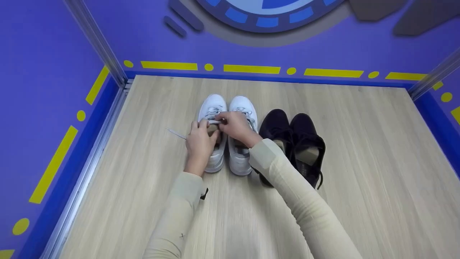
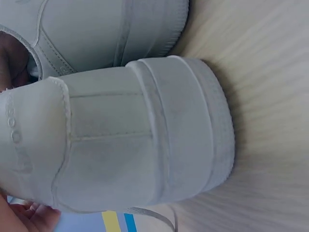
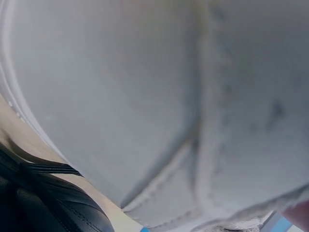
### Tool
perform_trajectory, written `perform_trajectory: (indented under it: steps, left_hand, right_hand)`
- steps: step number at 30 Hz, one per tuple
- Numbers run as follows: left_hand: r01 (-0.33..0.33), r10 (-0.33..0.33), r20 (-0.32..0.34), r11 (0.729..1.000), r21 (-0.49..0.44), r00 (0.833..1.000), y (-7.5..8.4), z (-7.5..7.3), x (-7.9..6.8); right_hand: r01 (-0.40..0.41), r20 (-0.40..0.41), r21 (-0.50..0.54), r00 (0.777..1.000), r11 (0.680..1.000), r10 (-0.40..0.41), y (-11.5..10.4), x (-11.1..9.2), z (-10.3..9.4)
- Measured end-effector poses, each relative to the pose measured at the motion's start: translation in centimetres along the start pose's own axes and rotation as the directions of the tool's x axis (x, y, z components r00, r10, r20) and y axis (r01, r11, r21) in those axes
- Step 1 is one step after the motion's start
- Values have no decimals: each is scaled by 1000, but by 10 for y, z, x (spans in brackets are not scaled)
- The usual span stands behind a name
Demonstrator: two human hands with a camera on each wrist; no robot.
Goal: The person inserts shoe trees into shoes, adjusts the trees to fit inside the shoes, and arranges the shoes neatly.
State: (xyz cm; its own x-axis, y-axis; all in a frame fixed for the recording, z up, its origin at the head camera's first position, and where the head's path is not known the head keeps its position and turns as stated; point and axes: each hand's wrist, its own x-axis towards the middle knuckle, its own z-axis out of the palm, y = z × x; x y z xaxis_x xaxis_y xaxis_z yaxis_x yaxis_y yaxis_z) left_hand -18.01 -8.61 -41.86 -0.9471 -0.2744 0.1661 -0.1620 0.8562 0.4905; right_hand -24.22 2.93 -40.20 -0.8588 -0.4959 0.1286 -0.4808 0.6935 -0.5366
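A pair of white sneakers stands side by side, the left sneaker (image 1: pixel 212 104) and the right sneaker (image 1: pixel 241 105), toes pointing away. My left hand (image 1: pixel 199 142) is at the left sneaker's opening, its curled fingers on the white shoelace (image 1: pixel 176 133), whose free end sticks out to the left. Over the right sneaker reaches my right hand (image 1: pixel 237 126), pinching the lace at the left sneaker's throat with thumb and fingertips. A short white stretch spans the two hands. The left wrist view is filled by a sneaker heel (image 2: pixel 111 140); the right wrist view shows blurred white leather (image 3: pixel 106 96) close up.
A pair of black lace-up shoes (image 1: pixel 275 120) stands right of the sneakers, partly behind the right sleeve (image 1: pixel 287 176). Both pairs are on a wood-grain surface (image 1: pixel 377 162). Blue panels (image 1: pixel 165 46) with yellow marks enclose the back and sides.
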Motion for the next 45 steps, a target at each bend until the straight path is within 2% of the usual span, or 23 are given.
perform_trajectory:
  steps: [5,10,18,25,30,33,39,45]
  left_hand:
    - [24,-24,-26,999,21,999,0,0,-2]
    - [10,-7,-63,999,40,998,1,0,-2]
    - [0,4,-46,996,87,999,0,-1,2]
    - [-8,11,-33,997,73,999,-1,-2,5]
    - [-48,54,-89,996,70,995,-2,-1,4]
    - [-52,58,-96,997,64,994,-3,0,4]
    - [-16,16,-65,1000,-11,998,-6,1,4]
    - [13,-27,-103,990,-140,994,-10,3,4]
  right_hand:
    - [8,-8,-6,1000,1000,-8,0,-1,1]
    - [14,-12,-1,1000,1000,-14,1,-1,2]
    - [7,2,2,1000,1000,-7,2,-2,3]
    - [-2,6,14,1000,1000,2,1,-2,2]
    - [18,-15,-1,1000,1000,-18,1,-2,3]
    - [18,-16,-5,1000,1000,-18,1,-2,3]
    - [2,-4,6,1000,1000,-2,0,-2,3]
    - [11,-2,17,1000,1000,-11,1,-2,2]
